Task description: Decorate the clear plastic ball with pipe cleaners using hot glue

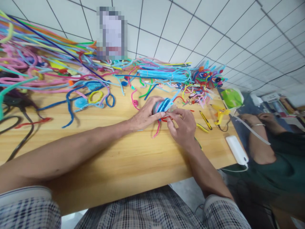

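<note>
Blue-banded, perhaps hollow, a rounded piece (163,105) is clasped by the left hand (149,113), the right hand (183,124) pinching its edge.

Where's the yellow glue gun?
Head view, right side of the table: the yellow glue gun lies just right of the yellow-and-black cutter.

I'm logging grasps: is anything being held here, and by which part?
Yes: the left hand grips the blue-striped pipe-cleaner piece by its left side; the right hand's fingers pinch its lower right edge.
</note>
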Action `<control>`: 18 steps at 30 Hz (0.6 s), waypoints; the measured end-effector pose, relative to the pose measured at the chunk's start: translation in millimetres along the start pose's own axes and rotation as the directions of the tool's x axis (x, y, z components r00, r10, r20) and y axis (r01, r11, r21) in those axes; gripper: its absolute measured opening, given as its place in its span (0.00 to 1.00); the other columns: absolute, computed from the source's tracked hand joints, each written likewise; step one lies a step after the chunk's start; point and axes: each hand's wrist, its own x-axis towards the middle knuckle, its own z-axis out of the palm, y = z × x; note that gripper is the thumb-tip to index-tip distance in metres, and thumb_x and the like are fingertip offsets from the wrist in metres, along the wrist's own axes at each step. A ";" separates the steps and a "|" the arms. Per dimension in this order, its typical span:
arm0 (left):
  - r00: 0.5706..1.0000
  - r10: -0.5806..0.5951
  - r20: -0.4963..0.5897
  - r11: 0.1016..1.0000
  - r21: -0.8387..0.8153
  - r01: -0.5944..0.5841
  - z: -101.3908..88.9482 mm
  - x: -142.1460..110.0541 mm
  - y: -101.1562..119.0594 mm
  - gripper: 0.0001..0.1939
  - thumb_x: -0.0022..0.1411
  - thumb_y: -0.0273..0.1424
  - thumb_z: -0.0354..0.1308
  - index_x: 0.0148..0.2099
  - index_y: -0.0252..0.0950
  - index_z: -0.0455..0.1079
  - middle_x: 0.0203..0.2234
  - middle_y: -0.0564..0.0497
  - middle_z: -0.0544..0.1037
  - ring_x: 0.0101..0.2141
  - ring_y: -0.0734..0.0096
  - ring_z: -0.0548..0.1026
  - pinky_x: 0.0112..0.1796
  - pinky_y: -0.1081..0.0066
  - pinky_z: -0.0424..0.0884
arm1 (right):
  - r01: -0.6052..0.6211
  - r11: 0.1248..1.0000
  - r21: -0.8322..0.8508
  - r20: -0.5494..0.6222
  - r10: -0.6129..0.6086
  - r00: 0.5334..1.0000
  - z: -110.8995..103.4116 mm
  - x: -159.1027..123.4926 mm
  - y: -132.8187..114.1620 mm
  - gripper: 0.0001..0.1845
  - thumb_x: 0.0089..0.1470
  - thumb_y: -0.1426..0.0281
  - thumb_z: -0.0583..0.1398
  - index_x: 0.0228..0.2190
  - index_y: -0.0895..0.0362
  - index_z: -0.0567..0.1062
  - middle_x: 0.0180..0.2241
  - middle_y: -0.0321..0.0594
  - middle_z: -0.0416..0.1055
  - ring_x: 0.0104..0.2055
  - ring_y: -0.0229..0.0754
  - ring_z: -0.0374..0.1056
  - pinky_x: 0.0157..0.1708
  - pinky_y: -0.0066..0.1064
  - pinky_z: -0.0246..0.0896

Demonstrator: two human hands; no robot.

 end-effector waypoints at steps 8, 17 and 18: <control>1.000 -0.005 -0.006 1.000 0.004 0.005 0.2 -0.2 -4.2 0.31 0.76 0.54 0.60 0.70 0.43 0.64 0.64 0.38 0.73 0.65 0.48 0.73 0.67 0.46 0.71 | -0.013 0.998 -0.069 0.042 0.016 0.999 -0.6 0.1 -4.3 0.14 0.67 0.69 0.65 0.52 0.44 0.83 0.46 0.44 0.81 0.48 0.52 0.75 0.48 0.47 0.71; 1.000 -0.017 -0.008 1.000 -0.003 0.017 0.2 -0.5 -2.1 0.32 0.76 0.55 0.59 0.70 0.42 0.64 0.64 0.39 0.72 0.65 0.50 0.72 0.67 0.48 0.71 | -0.333 0.863 0.379 0.043 0.343 0.938 -1.1 3.7 -1.6 0.09 0.70 0.61 0.64 0.47 0.44 0.83 0.50 0.42 0.78 0.55 0.51 0.75 0.57 0.52 0.74; 1.000 -0.015 -0.007 1.000 -0.004 0.015 0.2 -0.6 -2.1 0.32 0.76 0.55 0.59 0.70 0.41 0.63 0.65 0.39 0.72 0.65 0.50 0.72 0.67 0.48 0.71 | -0.332 0.868 0.369 0.031 0.345 0.938 -0.6 3.8 -0.4 0.08 0.69 0.61 0.64 0.47 0.44 0.83 0.50 0.42 0.78 0.55 0.51 0.75 0.58 0.53 0.73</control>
